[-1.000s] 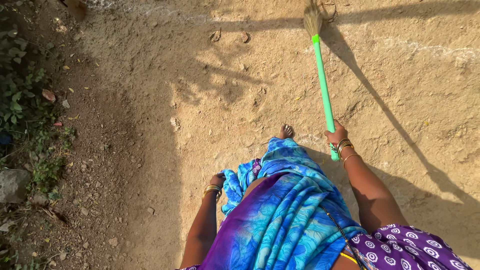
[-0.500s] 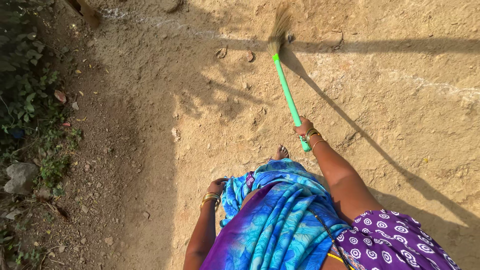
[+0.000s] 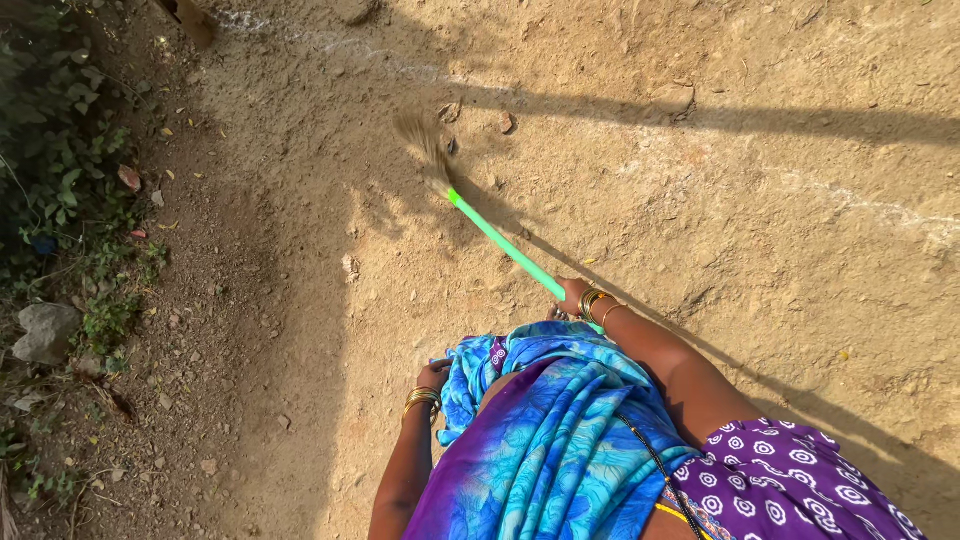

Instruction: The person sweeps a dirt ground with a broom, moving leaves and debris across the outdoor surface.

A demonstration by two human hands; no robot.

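My right hand (image 3: 573,295) grips the lower end of a broom's green handle (image 3: 503,244). The handle slants up and to the left, and its straw bristles (image 3: 422,138) are blurred over the dirt ahead of me. My left hand (image 3: 433,376), with gold bangles at the wrist, is closed on a fold of the blue and purple sari (image 3: 545,430) at my waist. The sari hides my feet.
Sandy dirt ground (image 3: 700,200) lies all around, with small stones (image 3: 506,122) and a faint white line (image 3: 860,205). Green plants (image 3: 50,160), dry leaves and a grey rock (image 3: 42,331) line the left edge. Long shadows cross the ground.
The broom has swung from the upper right across to the left, its bristles dragging over the dirt. My right hand has moved left and closer to my body. The left hand stays on the sari.
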